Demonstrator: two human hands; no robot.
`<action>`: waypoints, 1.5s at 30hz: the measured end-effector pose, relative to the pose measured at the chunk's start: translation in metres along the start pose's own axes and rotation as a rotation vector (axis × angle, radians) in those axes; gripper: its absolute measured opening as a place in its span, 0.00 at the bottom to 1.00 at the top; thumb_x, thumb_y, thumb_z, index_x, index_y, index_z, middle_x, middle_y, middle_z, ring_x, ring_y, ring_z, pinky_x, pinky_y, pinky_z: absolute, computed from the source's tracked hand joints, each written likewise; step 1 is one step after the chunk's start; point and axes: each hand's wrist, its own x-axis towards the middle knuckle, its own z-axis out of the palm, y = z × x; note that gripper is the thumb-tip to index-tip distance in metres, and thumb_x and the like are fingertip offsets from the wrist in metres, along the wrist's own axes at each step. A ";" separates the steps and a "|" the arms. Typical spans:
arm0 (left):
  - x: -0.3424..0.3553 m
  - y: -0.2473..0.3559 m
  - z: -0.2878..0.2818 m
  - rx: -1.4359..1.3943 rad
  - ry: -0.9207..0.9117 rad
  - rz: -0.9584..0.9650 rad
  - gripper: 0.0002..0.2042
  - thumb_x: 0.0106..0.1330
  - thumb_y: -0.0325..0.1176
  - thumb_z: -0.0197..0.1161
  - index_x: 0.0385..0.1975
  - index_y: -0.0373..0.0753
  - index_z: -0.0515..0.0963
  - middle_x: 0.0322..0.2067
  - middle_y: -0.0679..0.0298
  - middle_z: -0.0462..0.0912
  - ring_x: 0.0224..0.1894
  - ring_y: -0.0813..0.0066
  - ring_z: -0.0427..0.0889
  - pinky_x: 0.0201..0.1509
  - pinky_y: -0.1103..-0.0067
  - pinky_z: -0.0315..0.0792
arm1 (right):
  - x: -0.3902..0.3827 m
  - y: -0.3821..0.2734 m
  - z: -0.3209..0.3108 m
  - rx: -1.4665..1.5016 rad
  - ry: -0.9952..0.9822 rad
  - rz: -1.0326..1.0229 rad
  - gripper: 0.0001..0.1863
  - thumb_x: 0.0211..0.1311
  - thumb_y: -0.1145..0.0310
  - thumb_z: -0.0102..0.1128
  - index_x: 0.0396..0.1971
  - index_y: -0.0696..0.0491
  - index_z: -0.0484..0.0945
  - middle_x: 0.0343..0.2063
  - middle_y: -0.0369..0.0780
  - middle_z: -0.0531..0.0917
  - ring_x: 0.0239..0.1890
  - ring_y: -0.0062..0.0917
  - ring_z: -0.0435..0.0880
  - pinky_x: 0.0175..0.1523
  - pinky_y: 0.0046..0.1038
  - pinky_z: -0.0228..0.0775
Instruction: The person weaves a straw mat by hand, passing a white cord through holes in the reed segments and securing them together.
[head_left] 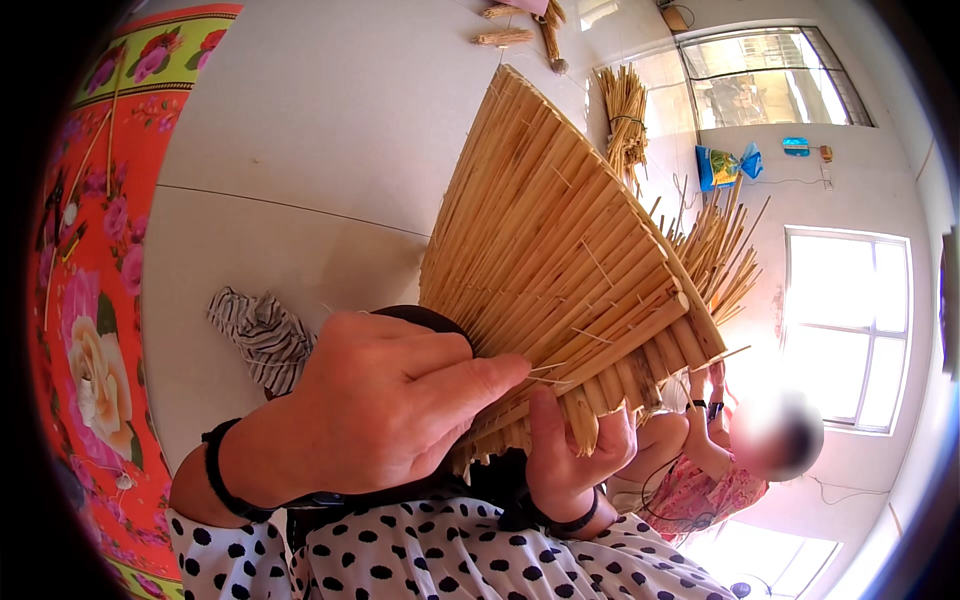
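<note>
Right hand [567,468] pinches stalk panel [545,230] at its lower edge; left hand [370,410] curls there, hold unclear. I judge panel light, stiff, brittle: grip edges.

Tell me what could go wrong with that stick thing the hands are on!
The thin thread by the left hand could snag or snap, perhaps loosening the panel. The rough stalk ends by the right hand might prick a finger.
</note>
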 end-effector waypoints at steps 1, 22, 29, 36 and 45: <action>0.000 0.000 0.000 0.003 -0.001 0.000 0.14 0.47 0.19 0.68 0.36 0.38 0.83 0.12 0.68 0.67 0.12 0.73 0.69 0.15 0.77 0.60 | 0.001 -0.001 0.000 0.004 0.003 0.007 0.14 0.42 0.75 0.74 0.32 0.61 0.82 0.41 0.52 0.81 0.41 0.43 0.82 0.46 0.33 0.73; 0.048 0.023 -0.040 0.305 -0.387 -0.081 0.11 0.49 0.17 0.65 0.33 0.36 0.82 0.15 0.61 0.71 0.16 0.64 0.73 0.19 0.74 0.64 | 0.014 0.002 0.016 0.409 0.058 -0.142 0.32 0.40 0.82 0.71 0.52 0.61 0.77 0.43 0.47 0.78 0.36 0.32 0.82 0.40 0.27 0.75; 0.059 0.031 -0.044 0.416 -0.527 -0.097 0.11 0.50 0.17 0.67 0.33 0.36 0.83 0.15 0.62 0.73 0.14 0.67 0.73 0.19 0.76 0.65 | 0.009 0.020 0.026 0.708 0.010 -0.112 0.32 0.45 0.72 0.68 0.55 0.64 0.75 0.44 0.47 0.74 0.38 0.29 0.78 0.43 0.24 0.72; 0.055 0.030 -0.056 0.458 -0.591 -0.143 0.08 0.51 0.22 0.69 0.32 0.31 0.82 0.33 0.50 0.85 0.33 0.58 0.86 0.37 0.77 0.77 | 0.003 0.024 0.029 0.896 -0.054 -0.058 0.37 0.42 0.74 0.64 0.59 0.59 0.70 0.45 0.46 0.73 0.43 0.36 0.76 0.46 0.32 0.73; 0.055 0.051 -0.054 0.591 -0.600 -0.234 0.12 0.54 0.21 0.66 0.39 0.29 0.80 0.44 0.53 0.83 0.47 0.61 0.82 0.55 0.71 0.70 | 0.003 0.032 0.023 0.962 -0.081 -0.039 0.37 0.44 0.75 0.66 0.60 0.59 0.67 0.48 0.48 0.72 0.47 0.42 0.75 0.49 0.35 0.72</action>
